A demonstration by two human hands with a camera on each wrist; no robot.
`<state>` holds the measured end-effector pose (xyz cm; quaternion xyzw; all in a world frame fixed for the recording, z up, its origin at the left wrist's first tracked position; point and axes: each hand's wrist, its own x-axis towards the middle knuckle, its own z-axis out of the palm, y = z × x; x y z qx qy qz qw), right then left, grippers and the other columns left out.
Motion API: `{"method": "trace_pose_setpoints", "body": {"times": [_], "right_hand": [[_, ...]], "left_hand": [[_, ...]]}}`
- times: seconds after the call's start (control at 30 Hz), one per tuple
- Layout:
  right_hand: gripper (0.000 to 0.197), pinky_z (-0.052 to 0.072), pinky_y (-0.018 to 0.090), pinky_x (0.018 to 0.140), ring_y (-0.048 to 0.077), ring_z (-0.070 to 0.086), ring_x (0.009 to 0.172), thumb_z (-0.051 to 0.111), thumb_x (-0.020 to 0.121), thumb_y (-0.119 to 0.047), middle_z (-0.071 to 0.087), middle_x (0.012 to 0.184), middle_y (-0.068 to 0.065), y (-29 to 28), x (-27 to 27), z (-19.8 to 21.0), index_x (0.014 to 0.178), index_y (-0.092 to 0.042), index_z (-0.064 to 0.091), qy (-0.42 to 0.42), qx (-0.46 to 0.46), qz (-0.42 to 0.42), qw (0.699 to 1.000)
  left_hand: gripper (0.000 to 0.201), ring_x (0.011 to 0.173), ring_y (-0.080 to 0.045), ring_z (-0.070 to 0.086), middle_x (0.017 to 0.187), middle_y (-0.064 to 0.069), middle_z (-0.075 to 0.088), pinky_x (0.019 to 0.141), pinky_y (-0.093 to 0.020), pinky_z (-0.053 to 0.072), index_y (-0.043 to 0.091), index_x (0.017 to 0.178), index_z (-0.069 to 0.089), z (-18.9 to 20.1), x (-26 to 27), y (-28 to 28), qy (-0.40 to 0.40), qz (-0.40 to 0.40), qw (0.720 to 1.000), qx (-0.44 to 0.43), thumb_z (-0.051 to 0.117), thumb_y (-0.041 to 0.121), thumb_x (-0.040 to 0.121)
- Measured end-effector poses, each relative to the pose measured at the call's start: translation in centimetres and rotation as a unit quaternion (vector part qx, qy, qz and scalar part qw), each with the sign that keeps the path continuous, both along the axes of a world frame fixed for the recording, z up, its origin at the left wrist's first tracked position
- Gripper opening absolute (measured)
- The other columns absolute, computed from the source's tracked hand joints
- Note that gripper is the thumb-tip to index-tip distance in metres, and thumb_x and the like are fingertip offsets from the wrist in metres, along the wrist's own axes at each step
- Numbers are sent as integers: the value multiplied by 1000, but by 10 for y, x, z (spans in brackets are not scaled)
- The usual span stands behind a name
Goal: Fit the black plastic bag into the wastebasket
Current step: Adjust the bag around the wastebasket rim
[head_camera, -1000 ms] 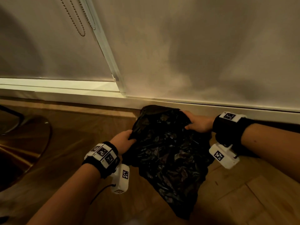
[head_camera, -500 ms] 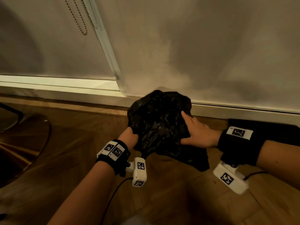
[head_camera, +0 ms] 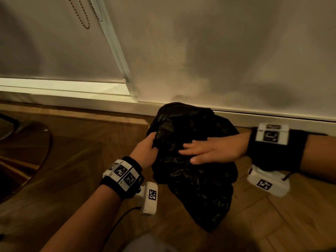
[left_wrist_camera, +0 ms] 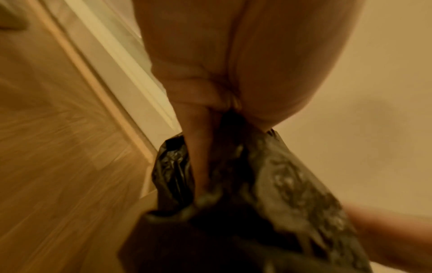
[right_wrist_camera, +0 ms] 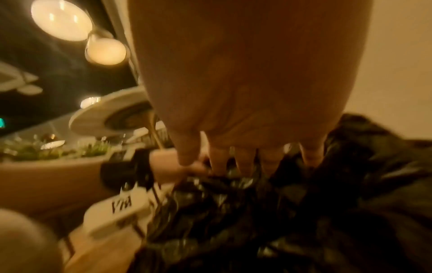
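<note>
A crumpled black plastic bag [head_camera: 196, 179] hangs bunched in front of me, low against the skirting board. My left hand [head_camera: 145, 151] grips the bag's upper left edge, thumb and fingers curled into the plastic [left_wrist_camera: 268, 184]. My right hand [head_camera: 209, 151] lies flat on the bag's front with its fingers straight, pointing left; in the right wrist view the fingertips [right_wrist_camera: 219, 162] rest on the glossy bag [right_wrist_camera: 280, 212]. No wastebasket shows in any view; the bag may cover it.
A pale wall [head_camera: 236, 51] with a white skirting board [head_camera: 272, 119] stands right behind the bag. A window blind with a bead chain [head_camera: 83, 13] is at the upper left. A chair base [head_camera: 36, 151] stands on the wooden floor [head_camera: 81, 142] at the left.
My right hand has slid leftward across the bag's front and now lies flatter on it. The left hand keeps its grip on the left edge; the bag hangs longer than half a second ago.
</note>
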<state>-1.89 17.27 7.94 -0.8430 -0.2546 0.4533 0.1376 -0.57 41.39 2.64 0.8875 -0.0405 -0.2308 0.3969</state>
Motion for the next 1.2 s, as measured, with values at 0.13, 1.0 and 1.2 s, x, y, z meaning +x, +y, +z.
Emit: {"method": "trace_pose_setpoints", "body": {"times": [0.13,1.0,1.2], "right_hand": [[70,1,32,117,17,8,148,32,95,-58,5,161,-6,27,-21,-38,153,-30,3,88,-46,-41,994],[53,15,43,116,30,23,144,19,102,-46,29,155,7,45,-12,-51,146,-21,36,-85,-52,-37,994],[85,-15,44,118,23,-6,149,10,88,-74,0,162,5,-10,11,-66,153,-20,1,-189,-360,186,895]], "left_hand": [[55,129,-27,47,141,-7,49,99,-30,40,27,143,33,4,2,-10,-13,-52,998,25,40,5,93],[60,127,-29,48,139,-8,51,103,-38,42,28,146,31,2,-3,-8,-28,-117,992,48,41,3,92],[60,126,-27,49,139,-4,50,102,-43,44,27,145,32,-4,0,10,12,-81,997,-11,42,-1,92]]}}
